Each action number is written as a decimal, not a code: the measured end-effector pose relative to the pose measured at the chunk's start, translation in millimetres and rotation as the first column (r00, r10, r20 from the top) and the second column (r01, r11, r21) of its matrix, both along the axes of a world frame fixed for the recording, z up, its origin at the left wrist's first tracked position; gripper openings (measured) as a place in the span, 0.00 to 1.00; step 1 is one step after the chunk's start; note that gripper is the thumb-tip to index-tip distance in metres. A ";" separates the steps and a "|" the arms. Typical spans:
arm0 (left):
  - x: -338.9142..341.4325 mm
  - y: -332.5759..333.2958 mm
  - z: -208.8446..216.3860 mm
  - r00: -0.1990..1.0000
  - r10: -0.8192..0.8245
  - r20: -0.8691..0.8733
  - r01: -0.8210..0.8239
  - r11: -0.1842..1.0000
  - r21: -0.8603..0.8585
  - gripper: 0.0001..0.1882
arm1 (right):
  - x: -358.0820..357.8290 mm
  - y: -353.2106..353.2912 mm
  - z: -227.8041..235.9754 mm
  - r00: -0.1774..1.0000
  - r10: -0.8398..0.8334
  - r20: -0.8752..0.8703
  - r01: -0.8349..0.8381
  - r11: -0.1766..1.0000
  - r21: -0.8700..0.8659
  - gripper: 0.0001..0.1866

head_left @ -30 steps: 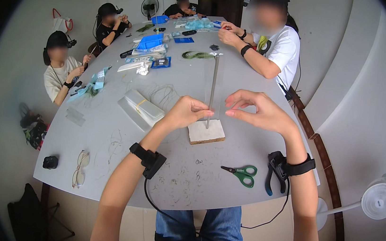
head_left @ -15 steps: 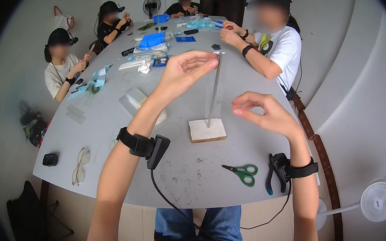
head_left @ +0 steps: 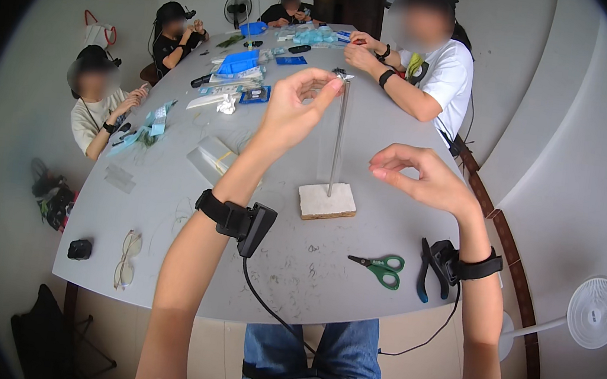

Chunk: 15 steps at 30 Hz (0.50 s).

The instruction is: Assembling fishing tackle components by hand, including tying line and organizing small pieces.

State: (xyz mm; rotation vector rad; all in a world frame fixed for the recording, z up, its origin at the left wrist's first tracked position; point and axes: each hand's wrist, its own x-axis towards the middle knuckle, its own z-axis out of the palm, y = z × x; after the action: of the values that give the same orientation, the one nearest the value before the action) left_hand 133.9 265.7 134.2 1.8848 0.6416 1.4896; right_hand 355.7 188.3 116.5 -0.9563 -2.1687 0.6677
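Note:
A thin metal rod stands upright in a white block base in the middle of the table. Small silvery metal jaws sit at the rod's top. My left hand is right beside them, thumb and forefinger pinched together; what lies between the tips is too small to make out. To the right of the rod, apart from it, my right hand hovers with thumb and forefinger drawn together. Anything in its pinch is too fine to see. Black devices are strapped to both wrists.
Green-handled scissors and pliers lie near the front right edge. Glasses and a small black box are at front left. Clear plastic packets lie left of the base. Several people work farther along the table.
My left hand has risen slightly at the rod's top, its fingers more curled. My right hand has barely moved. The view has shifted a little.

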 end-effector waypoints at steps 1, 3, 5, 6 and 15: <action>2.1 -0.2 2.2 1.000 0.003 0.030 -0.003 1.000 0.009 0.11 | 0.3 0.0 0.2 1.000 -0.001 0.005 0.001 1.000 -0.001 0.15; 4.2 -0.8 11.2 0.997 0.019 0.070 -0.023 0.998 0.050 0.11 | 1.1 -0.4 1.1 1.000 -0.002 0.012 0.002 1.000 -0.002 0.15; 5.7 -6.3 26.6 0.993 0.042 0.109 -0.052 0.995 0.088 0.12 | 0.6 0.8 -0.1 1.000 0.001 0.007 -0.001 1.000 -0.007 0.15; 9.2 -10.2 37.0 0.975 0.044 0.218 -0.080 0.984 0.160 0.12 | 1.6 -0.4 2.1 1.000 0.001 0.010 -0.001 1.000 -0.009 0.15; -32.7 -130.7 108.2 0.834 0.095 0.543 -0.414 0.759 0.503 0.17 | 19.5 -3.5 2.6 0.961 -0.254 -0.106 0.272 0.933 0.235 0.14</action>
State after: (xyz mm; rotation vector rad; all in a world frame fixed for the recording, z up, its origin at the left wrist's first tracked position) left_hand 101.2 135.0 242.4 1.7531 0.1861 2.4920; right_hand 375.2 184.7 119.1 -1.0446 -1.9550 0.2902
